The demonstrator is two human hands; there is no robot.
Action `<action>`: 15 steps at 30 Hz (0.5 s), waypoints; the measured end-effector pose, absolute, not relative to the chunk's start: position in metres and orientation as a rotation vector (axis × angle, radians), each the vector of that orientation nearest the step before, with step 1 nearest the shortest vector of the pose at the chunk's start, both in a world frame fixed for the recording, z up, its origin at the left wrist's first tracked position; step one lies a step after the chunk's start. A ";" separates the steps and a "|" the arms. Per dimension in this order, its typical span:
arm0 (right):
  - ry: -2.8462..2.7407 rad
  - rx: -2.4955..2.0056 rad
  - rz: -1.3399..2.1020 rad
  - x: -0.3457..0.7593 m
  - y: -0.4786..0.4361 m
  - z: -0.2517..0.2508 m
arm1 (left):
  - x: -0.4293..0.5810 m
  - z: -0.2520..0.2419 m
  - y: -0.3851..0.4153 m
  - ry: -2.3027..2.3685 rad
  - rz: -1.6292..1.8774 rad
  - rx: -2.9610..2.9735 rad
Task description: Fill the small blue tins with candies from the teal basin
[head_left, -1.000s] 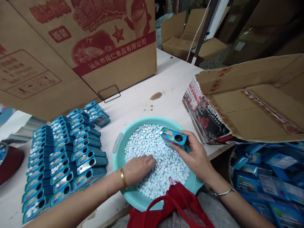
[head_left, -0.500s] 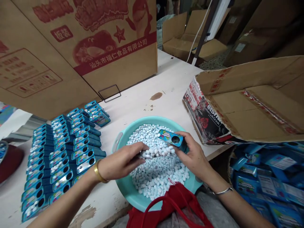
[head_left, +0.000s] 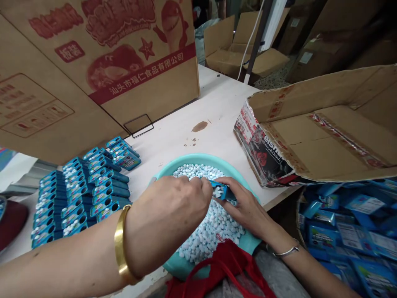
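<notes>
From my distant seat I see the right hand (head_left: pixel 245 207) holding one blue tin (head_left: pixel 228 194) above the turquoise basin (head_left: pixel 176 267), with white candies (head_left: pixel 220 225) in its opening. The left hand (head_left: pixel 176 207) bends over its other end; the fingers are hidden, so I cannot tell whether they grip something. On the bench (head_left: pixel 173 140), rows of tins (head_left: pixel 108 192) stand, some showing candies; a loose heap of tins (head_left: pixel 338 236) and the well-filled basin suggest much is left. The candies look rounded and matte, the tins glossy, flat-sided, perhaps metal.
</notes>
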State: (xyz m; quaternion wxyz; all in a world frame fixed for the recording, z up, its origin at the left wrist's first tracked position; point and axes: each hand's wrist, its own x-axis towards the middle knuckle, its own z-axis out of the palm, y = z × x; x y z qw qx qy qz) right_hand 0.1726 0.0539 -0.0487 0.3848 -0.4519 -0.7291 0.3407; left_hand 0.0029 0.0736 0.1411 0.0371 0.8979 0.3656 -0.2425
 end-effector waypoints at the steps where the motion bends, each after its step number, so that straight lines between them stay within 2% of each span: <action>1: -1.838 -1.158 0.880 0.172 0.054 -0.048 | 0.000 0.144 0.074 1.122 -0.718 2.758; 5: -1.751 -1.169 0.961 0.174 0.053 -0.045 | -0.026 0.135 0.087 1.175 -0.334 2.697; 9: -1.712 -1.136 1.070 0.176 0.050 -0.047 | -0.041 0.080 0.101 0.980 0.174 2.501; 12: -1.722 -1.098 1.085 0.177 0.047 -0.051 | -0.036 0.041 0.098 0.858 0.259 2.390; 15: -1.682 -1.097 1.081 0.176 0.043 -0.055 | -0.035 0.030 0.090 0.850 0.237 2.364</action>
